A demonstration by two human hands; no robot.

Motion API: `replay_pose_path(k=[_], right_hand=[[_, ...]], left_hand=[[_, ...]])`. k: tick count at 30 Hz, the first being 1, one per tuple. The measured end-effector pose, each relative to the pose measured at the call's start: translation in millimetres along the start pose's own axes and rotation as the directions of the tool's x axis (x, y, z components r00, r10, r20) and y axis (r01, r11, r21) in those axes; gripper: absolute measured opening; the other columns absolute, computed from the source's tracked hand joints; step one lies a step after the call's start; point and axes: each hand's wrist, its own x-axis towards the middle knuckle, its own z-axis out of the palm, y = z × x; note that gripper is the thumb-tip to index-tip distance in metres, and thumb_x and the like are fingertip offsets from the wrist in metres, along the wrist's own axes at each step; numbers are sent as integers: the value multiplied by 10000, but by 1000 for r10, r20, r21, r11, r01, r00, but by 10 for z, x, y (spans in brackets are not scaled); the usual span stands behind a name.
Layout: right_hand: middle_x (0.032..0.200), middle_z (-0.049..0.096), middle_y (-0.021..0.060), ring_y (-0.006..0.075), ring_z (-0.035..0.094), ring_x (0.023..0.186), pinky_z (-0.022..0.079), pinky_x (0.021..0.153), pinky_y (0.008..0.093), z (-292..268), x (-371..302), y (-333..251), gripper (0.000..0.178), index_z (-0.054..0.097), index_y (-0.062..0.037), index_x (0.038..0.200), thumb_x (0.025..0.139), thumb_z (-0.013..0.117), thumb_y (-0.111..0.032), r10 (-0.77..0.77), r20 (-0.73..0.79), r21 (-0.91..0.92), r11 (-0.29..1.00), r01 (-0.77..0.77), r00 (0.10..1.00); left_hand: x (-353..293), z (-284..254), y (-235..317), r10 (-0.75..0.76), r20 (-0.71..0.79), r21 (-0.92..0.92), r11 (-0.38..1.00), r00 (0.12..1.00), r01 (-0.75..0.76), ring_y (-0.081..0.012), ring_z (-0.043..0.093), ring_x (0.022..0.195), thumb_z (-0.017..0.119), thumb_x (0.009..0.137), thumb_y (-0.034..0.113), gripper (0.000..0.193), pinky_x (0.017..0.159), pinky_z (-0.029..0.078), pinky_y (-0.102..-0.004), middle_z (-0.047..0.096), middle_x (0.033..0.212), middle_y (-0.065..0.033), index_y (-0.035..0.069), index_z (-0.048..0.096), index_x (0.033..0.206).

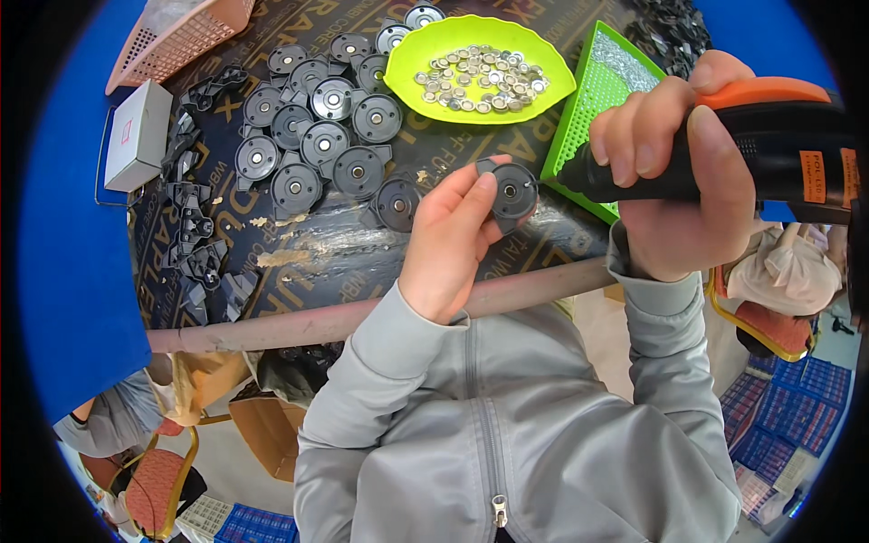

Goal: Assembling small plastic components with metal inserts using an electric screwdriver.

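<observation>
My left hand (453, 224) pinches a round black plastic part (513, 195) with a metal centre, holding it up just over the table's near edge. Gripped in my right hand (683, 167) is a black and orange power screwdriver (769, 136), level and pointing left. Its bit reaches the right side of the round part; whether it sits in a screw is too small to tell. Beyond my left hand lie several similar round black parts (324, 143), each with a metal centre. A yellow-green dish (480, 32) of small metal discs (489, 81) stands beyond the held part.
A green perforated tray (579, 118) of small silvery pieces stands beside the screwdriver. Black brackets (195, 217) line the table's left side, near a white box (138, 136) and a pink basket (172, 45). More black pieces (670, 36) are heaped at far right. Chairs (769, 330) stand below.
</observation>
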Motion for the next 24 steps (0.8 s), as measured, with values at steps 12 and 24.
replay_pose_path(k=[12,24], right_hand=[[583,451,61,151,422,487,379,517,298,55,-43,85,201,393,-55,980,782,416,-74,35,16,-5,999,-35,999],[584,435,59,149,406,479,376,518,301,47,-114,109,242,381,-39,1021,781,392,-59,66,-155,-25,997,-71,986]], left_hand=[[15,-17,-22,-9,-10,102,995,1000,10,-204,561,922,397,905,141,290,852,450,-321,550,1014,-119,-61,445,1106],[37,-11,-41,-1,4,110,994,1000,0,-206,566,902,387,905,125,271,844,452,-321,556,999,-119,-68,459,1082]])
